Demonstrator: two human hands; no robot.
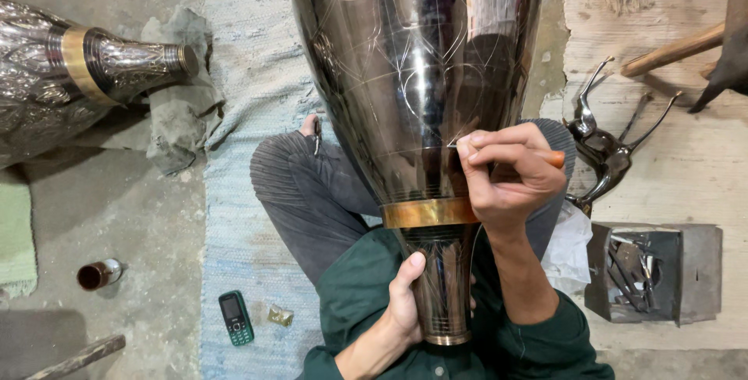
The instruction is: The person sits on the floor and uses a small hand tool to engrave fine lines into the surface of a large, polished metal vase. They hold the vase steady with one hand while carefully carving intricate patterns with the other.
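Both hands work: left hand (407,296) grips vase (417,76) neck, right hand (508,180) pinches tool (538,154).

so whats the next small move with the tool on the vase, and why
Probably draw the engraving tool a little further along the scribed line: the right hand has its tip on the vase just above the brass band, and the left hand grips the neck.

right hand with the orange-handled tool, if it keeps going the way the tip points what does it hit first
The right hand points the thin tool leftward, and its tip looks already against the dark metal vase just above the brass band. It would likely meet the vase wall first, though depth is unclear.
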